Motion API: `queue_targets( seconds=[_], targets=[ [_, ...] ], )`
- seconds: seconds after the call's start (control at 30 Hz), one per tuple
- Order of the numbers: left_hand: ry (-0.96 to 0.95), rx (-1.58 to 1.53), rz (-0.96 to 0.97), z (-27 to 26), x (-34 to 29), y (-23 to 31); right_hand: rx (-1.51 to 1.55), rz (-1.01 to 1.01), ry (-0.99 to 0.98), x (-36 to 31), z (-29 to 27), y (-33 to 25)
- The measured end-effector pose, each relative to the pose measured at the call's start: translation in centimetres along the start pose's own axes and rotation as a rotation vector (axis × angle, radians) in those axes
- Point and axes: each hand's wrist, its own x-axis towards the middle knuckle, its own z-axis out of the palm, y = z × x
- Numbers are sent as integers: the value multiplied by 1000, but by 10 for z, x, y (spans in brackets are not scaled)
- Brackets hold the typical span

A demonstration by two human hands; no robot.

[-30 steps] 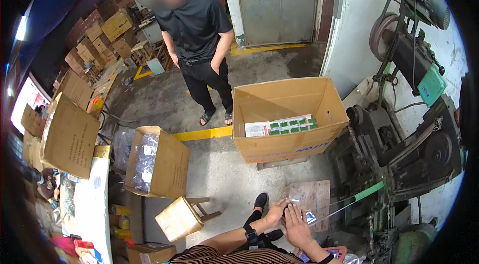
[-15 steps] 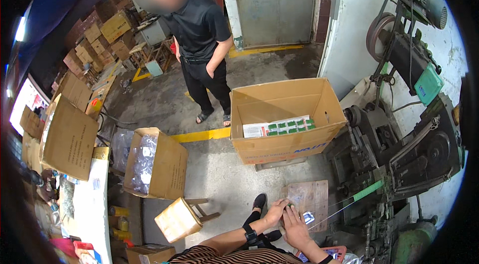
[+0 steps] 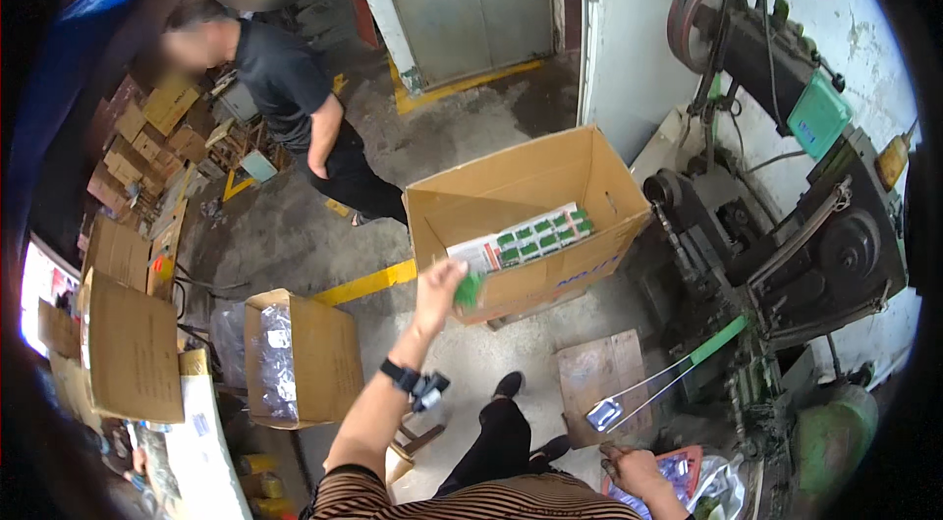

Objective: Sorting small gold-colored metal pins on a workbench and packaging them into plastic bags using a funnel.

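My left hand (image 3: 439, 292) reaches forward to the near left corner of a large cardboard box (image 3: 521, 289). Pinched in its fingers is a small flat green piece (image 3: 469, 290), blurred by motion. Inside that box, rows of green-and-white packs (image 3: 542, 237) lie beside a printed white sheet (image 3: 473, 251). At the lower right, my right hand (image 3: 634, 473) hovers by a red basket (image 3: 695, 466) of purple-blue packs (image 3: 676, 471), its fingers loosely bent and apart. A blue-and-silver piece (image 3: 603, 415) lies on a wooden board (image 3: 599, 368) ahead of it.
A dark belt-driven machine (image 3: 835, 274) with a green-wrapped lever (image 3: 719, 340) stands at the right. To the left are a carton of clear plastic packs (image 3: 278, 358), a white-topped table (image 3: 201, 451) and a stool (image 3: 401, 461). A person in black (image 3: 290, 93) stands beyond the box.
My hands, together over the board before, have parted. The left has swung forward to the box with the green piece; the right has moved back toward the basket. The person has turned and moved left.
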Motion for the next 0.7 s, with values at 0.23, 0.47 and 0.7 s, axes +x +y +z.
queue_targets(
  seconds=[0.23,0.47,0.7],
  targets=[
    [-235,72,-194,3,194,-36,141,490,-206,4,29,7],
    [-247,221,-394,32,328,-262,496,848,59,-110,240,9],
    [-199,603,-297,-14,334,-460,888,1264,-190,35,179,-42]
  ],
)
